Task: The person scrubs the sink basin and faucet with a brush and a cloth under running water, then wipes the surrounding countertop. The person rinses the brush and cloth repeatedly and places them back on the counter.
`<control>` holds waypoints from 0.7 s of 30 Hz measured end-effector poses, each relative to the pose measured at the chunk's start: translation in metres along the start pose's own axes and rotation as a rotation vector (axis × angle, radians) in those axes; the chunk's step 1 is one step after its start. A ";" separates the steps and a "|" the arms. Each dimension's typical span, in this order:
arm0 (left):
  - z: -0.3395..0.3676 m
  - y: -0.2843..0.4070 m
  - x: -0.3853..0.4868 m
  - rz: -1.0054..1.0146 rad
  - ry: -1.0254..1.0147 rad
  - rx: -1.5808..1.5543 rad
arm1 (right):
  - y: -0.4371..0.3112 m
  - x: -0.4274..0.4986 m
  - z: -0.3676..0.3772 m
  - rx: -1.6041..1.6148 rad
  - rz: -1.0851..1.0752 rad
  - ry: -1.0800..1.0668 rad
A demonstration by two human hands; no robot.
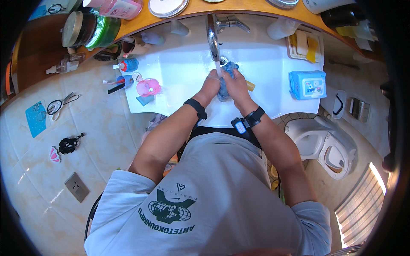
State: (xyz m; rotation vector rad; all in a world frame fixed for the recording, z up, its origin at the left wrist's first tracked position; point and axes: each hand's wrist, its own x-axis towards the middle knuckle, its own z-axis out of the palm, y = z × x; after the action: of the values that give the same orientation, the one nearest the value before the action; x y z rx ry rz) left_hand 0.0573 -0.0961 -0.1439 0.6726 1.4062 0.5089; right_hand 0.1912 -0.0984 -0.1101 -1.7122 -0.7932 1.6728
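Observation:
A wet blue-grey cloth (pixel 223 93) is bunched between my two hands over the white washbasin (pixel 179 70). My left hand (pixel 210 85) grips its left side, and my right hand (pixel 236 85) grips it from the right. Above them arches a chrome faucet (pixel 211 38), and a stream of water (pixel 218 68) runs from its spout onto my hands and the cloth. The drain (pixel 223 60) shows just beyond the cloth. Partly hidden behind my right hand lies a yellow object (pixel 250 85), too covered to identify. Each wrist wears a black band.
A pink cup (pixel 149 87) and a blue pump bottle (pixel 130 65) stand on the basin's left rim. To the right are a blue wipes pack (pixel 308 85) and a soap tray (pixel 290 52). A wooden shelf (pixel 195 7) with jars overhangs the back. A toilet (pixel 307 137) stands right.

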 end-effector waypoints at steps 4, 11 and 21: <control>0.001 -0.004 -0.001 0.220 0.078 0.157 | 0.006 -0.001 -0.002 0.146 0.045 -0.025; 0.007 0.012 -0.016 0.408 0.133 0.381 | 0.010 0.000 -0.005 0.305 -0.016 -0.032; 0.011 0.033 -0.042 0.335 0.112 0.452 | 0.033 0.016 -0.019 0.087 0.047 -0.115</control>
State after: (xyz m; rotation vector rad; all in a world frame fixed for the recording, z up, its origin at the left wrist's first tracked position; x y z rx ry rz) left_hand 0.0663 -0.1023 -0.0905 1.2748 1.5378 0.4983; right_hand 0.2104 -0.1074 -0.1453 -1.5983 -0.7266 1.8242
